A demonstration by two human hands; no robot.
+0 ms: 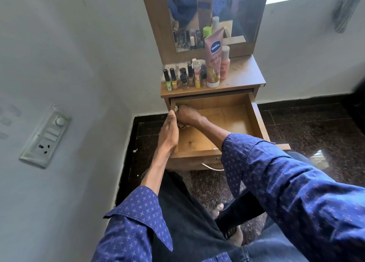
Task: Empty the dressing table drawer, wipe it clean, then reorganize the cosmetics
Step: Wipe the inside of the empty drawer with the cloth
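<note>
I'm looking down at the dressing table drawer [254,111], pulled out w/ its wooden bottom mostly bare. My right hand [186,114] is reaching across into the far-left corner of the drawer, fingers curled round a small white cloth or wad [176,108] pressed against the wood there; bits of white also show under the palm, can't tell exactly what it is. My left hand [167,132] sits on the drawer's left wall, thumb up on the top edge near the right hand, fingers wrapped over the side, gripping it. Cosmetics are all up on the tabletop [243,74], none in the drawer: a row of nail polish bottles [178,78] at the left front, a pink Vaseline tube [214,60] standing cap-down beside them, and a pink bottle [225,64] just right of the tube. Mirror [209,15] behind reflects them. Metal drawer handle [212,167] shows below the front panel, partly hidden by my right sleeve [276,175]. Switchboard [46,137] on the wall to the left.
</note>
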